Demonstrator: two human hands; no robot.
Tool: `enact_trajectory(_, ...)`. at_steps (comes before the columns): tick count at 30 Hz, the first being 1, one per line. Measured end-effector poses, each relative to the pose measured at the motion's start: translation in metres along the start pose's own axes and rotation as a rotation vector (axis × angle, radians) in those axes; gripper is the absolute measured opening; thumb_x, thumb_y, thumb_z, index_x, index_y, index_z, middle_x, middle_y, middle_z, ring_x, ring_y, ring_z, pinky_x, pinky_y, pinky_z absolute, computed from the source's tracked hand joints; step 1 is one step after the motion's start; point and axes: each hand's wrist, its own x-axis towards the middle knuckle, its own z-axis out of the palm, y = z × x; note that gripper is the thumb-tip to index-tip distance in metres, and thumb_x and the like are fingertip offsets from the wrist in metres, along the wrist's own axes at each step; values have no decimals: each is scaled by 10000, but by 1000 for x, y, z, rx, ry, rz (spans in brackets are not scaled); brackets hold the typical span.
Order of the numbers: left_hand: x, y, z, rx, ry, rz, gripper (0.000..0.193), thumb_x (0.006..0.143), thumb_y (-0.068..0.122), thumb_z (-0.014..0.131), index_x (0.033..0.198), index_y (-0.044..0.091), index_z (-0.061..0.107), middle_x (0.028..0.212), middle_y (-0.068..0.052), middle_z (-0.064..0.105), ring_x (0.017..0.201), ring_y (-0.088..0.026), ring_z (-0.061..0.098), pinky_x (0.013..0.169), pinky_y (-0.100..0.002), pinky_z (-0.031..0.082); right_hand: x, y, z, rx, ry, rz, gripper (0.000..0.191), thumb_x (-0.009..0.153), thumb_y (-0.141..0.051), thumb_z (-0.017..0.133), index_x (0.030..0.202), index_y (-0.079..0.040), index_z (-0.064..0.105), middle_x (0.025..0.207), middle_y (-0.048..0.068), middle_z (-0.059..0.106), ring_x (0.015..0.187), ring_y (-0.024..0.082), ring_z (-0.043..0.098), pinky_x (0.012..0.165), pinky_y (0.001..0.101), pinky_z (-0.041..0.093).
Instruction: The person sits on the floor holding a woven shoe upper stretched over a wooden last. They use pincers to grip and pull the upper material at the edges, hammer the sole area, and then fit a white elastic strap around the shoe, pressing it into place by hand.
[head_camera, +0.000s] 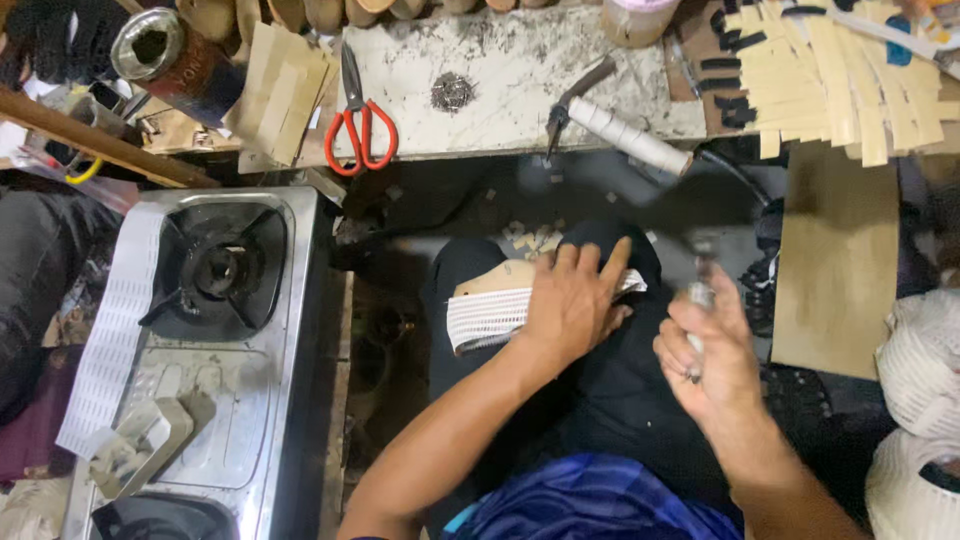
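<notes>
Looking down from the head view: left hand (575, 300) lies flat near frame centre, fingers spread open, pressing a white ribbed strip (490, 318) and a tan cut piece (500, 276) onto the person's dark-trousered knee. Right hand (712, 355), right of centre, fingers curled closed around a thin metal tool (698, 296); tool blurred, its kind cannot be told. Tool sits just beside the strip's right end, contact unclear. Small tan scraps (530, 238) lie just above the left hand. Upper centre: pale marble slab (500, 90) with red-handled scissors (360, 125) at its left edge, a small metal wad (452, 92) in the middle, a hammer (615, 125) with white-wrapped handle at right. Upper right: pile of tan strips (850, 80); a tan sheet (838, 260) below it. Left side: steel gas stove (215, 300) with a long white ribbed strip (110, 330) along its left edge. Upper left: open tin can (160, 50).
</notes>
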Motion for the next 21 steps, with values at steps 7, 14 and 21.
enact_trajectory(7,11,-23,-50,-613,307,-195,335,891,282,771,1137,64,703,1035,-139,739,956,-317,705,850,-456,550,-20,4,21,-74,-9,282,563,917,-127,559,1469,-57,474,823,92,590,536,154,559,433,288,437)
enact_trajectory(14,-74,-80,-45,-1170,439,-625,435,878,136,798,1244,-31,634,1103,-94,744,996,-133,692,885,-288,583,-21,57,31,-491,-69,491,521,903,-89,583,1418,-51,520,881,93,673,531,141,590,397,282,422)
enact_trajectory(21,-141,-103,-2,-1035,273,-713,444,849,76,784,1273,-8,681,1089,-127,776,973,-122,701,866,-284,572,-8,105,57,-899,-362,440,330,968,-172,571,1187,35,704,929,122,769,812,167,727,729,305,588)
